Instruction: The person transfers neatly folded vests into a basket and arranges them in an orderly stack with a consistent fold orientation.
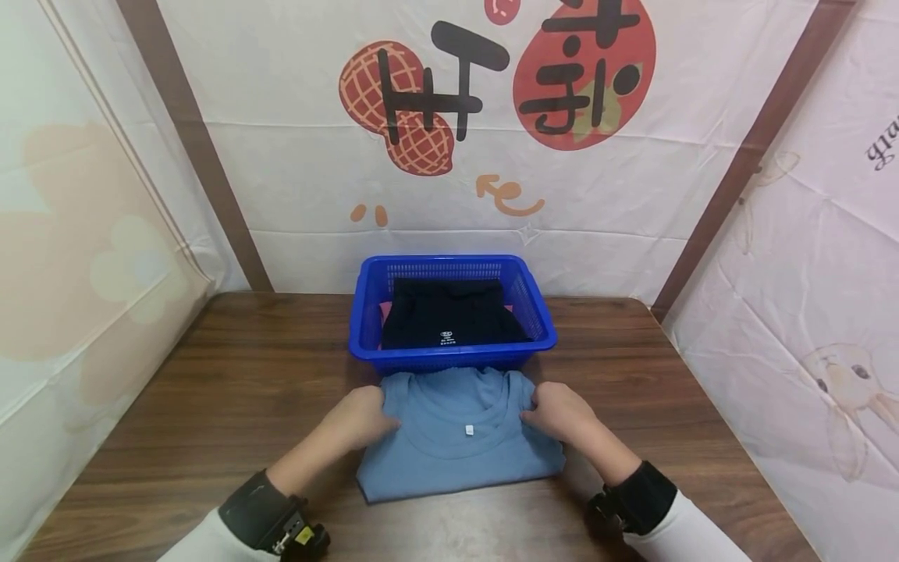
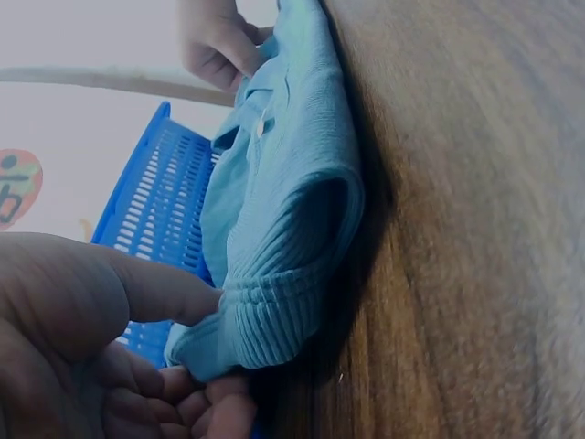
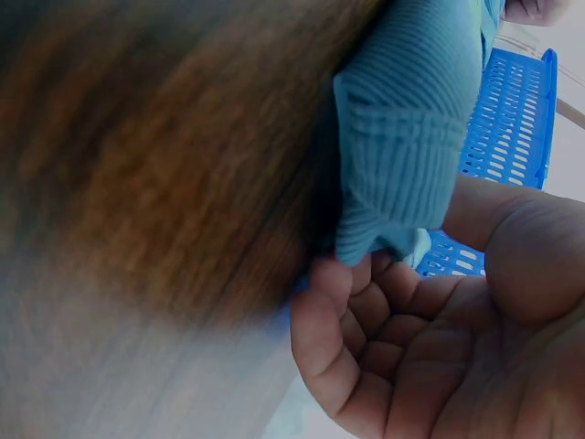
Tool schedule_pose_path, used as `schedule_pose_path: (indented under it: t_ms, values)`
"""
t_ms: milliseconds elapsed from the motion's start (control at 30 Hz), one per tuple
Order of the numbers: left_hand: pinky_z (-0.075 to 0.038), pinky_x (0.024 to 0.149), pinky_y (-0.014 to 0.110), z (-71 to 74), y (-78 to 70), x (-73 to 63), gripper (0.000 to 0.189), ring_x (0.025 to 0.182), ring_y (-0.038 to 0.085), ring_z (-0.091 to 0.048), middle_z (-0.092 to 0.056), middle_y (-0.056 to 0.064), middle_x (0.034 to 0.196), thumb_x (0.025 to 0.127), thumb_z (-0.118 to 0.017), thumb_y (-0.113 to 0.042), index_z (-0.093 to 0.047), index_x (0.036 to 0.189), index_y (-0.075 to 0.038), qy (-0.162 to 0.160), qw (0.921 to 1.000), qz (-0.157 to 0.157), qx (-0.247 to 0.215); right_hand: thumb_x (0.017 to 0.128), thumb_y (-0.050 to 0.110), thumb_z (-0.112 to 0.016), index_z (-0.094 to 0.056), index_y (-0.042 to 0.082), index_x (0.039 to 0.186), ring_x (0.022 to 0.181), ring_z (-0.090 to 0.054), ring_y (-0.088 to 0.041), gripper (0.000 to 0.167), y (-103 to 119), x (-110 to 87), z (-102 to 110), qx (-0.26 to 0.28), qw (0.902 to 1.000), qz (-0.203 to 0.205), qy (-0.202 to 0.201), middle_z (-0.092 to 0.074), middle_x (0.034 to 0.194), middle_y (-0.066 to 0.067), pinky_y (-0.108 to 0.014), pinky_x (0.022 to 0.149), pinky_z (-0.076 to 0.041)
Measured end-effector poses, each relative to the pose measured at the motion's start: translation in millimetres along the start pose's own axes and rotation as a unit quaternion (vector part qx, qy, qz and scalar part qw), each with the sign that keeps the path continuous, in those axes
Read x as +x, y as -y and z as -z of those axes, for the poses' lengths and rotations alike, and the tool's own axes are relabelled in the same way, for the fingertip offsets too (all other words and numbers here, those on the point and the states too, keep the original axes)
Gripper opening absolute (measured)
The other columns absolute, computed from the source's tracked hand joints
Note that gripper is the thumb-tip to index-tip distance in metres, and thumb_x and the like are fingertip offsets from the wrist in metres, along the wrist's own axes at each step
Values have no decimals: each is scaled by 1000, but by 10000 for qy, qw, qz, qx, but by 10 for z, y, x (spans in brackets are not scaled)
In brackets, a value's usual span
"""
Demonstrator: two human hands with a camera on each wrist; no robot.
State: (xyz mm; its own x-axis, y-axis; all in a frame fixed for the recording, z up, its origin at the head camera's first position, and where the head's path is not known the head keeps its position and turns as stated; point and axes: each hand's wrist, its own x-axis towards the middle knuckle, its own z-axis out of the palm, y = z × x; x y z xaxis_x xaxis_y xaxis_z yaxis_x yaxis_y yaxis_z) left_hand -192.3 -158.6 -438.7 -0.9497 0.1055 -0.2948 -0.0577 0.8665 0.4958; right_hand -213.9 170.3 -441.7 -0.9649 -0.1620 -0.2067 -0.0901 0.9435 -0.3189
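A folded blue ribbed shirt (image 1: 463, 460), with a small white tag below its neckline, lies in front of the blue basket. My left hand (image 1: 364, 417) pinches its left side near the shoulder, thumb on top and curled fingers beneath, as the left wrist view shows. At the opposite side my right hand (image 1: 562, 412) pinches the cloth the same way. In the right wrist view the ribbed edge (image 3: 402, 165) hangs between that thumb and the curled fingers. The shirt's far edge overlaps the basket's near wall in the head view.
The blue plastic basket (image 1: 361, 312) stands at the back of the wooden table (image 1: 267, 375). Inside it lies a folded black garment (image 1: 449, 308) with a small white print, over something pink (image 1: 385, 311). Printed cloth walls (image 1: 302, 187) enclose the table's back and sides.
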Motion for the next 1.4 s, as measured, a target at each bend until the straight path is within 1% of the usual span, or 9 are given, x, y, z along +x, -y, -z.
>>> schedule_pose_path:
  t_ms: [200, 367, 600, 767, 833, 933, 1000, 1200, 1400]
  values:
    - [-45, 58, 33, -20, 41, 34, 32, 69, 22, -55, -58, 9, 83, 90, -74, -21, -65, 107, 4, 36, 9998, 18, -204, 80, 20, -70, -37, 19, 58, 47, -35, -11, 39, -3, 13, -24, 329, 9994, 76, -47, -34, 55, 7, -27, 45, -26]
    - [-46, 58, 33, -34, 28, 26, 35, 71, 22, -56, -58, 9, 85, 91, -73, -21, -65, 113, 5, -4, 9995, 105, -300, 85, 18, -73, -39, 16, 63, 51, -36, -12, 41, -31, 33, -23, 844, 9958, 296, -213, -34, 58, 6, -27, 49, -29]
    - [-43, 55, 31, -36, 20, 41, 22, 66, 20, -53, -53, 6, 77, 89, -75, -20, -62, 92, -3, -97, 9980, 135, -610, 90, 24, -77, -45, 17, 62, 53, -37, -12, 43, -58, 30, -5, 1534, 9880, 145, 101, -34, 60, 6, -27, 50, -31]
    - [-48, 59, 32, -34, 37, 57, 36, 74, 22, -57, -59, 10, 88, 87, -76, -19, -62, 107, 6, -63, 9952, 140, -965, 89, 24, -75, -49, 15, 66, 55, -40, -14, 37, -52, 43, 3, 1723, 9847, 131, 203, -37, 62, 4, -28, 52, -32]
    - [-48, 59, 33, -37, 46, 62, 37, 75, 23, -57, -59, 11, 89, 85, -77, -19, -62, 107, 7, -75, 9937, 109, -1111, 90, 24, -73, -48, 14, 68, 56, -40, -14, 35, -58, 49, -4, 1783, 9837, 97, 217, -37, 63, 4, -28, 52, -32]
    - [-48, 56, 34, -39, 58, 64, 30, 72, 24, -57, -58, 10, 85, 85, -76, -18, -62, 99, 5, -34, 9901, 134, -1400, 92, 24, -71, -45, 14, 70, 56, -38, -14, 35, -86, 50, -24, 1885, 9818, 16, 235, -36, 63, 3, -29, 52, -32]
    - [-51, 57, 35, -33, 71, 62, 29, 74, 24, -58, -58, 11, 85, 87, -75, -17, -62, 99, 6, 74, 9865, 223, -1621, 94, 23, -69, -45, 13, 71, 57, -38, -14, 34, -114, 46, -36, 1918, 9812, -26, 234, -37, 65, 2, -29, 53, -32]
    - [-60, 72, 48, 26, 108, 35, 45, 97, 31, -64, -64, 22, 112, 94, -71, -16, -55, 125, 14, 546, 9741, 537, -2129, 97, 23, -68, -47, 11, 76, 59, -40, -17, 32, -204, 20, -29, 2056, 9782, -127, 262, -37, 67, 0, -31, 53, -36]
    - [-60, 80, 52, 26, 137, 43, 48, 107, 35, -64, -61, 26, 122, 97, -67, -13, -50, 131, 16, 825, 9592, 687, -2617, 98, 23, -67, -47, 10, 77, 60, -38, -16, 32, -251, 12, -6, 2306, 9726, -110, 293, -35, 68, 0, -31, 54, -35]
